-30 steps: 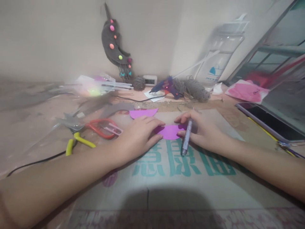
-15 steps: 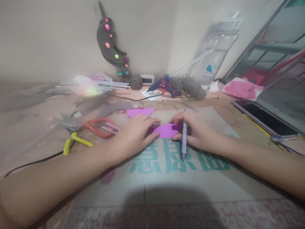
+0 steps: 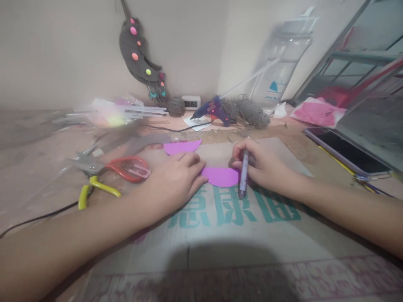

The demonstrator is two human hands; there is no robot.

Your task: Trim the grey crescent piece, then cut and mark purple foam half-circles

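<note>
A purple half-round foam piece lies on a cardboard sheet with green printed characters. My left hand rests on its left end, fingers flat and pressing it down. My right hand is closed around a purple pen, which points toward me beside the piece's right edge. A second purple half-round piece lies just behind my left hand.
Red-handled scissors and yellow-handled pliers lie at the left. Behind stand a blue glue gun, grey yarn, a clear water bottle and a grey felt hanging. A tablet lies right.
The view has drifted, so everything sits a little lower left. My left hand drew back off the purple piece, uncovering more of it. My right hand with the pen shifted slightly.
</note>
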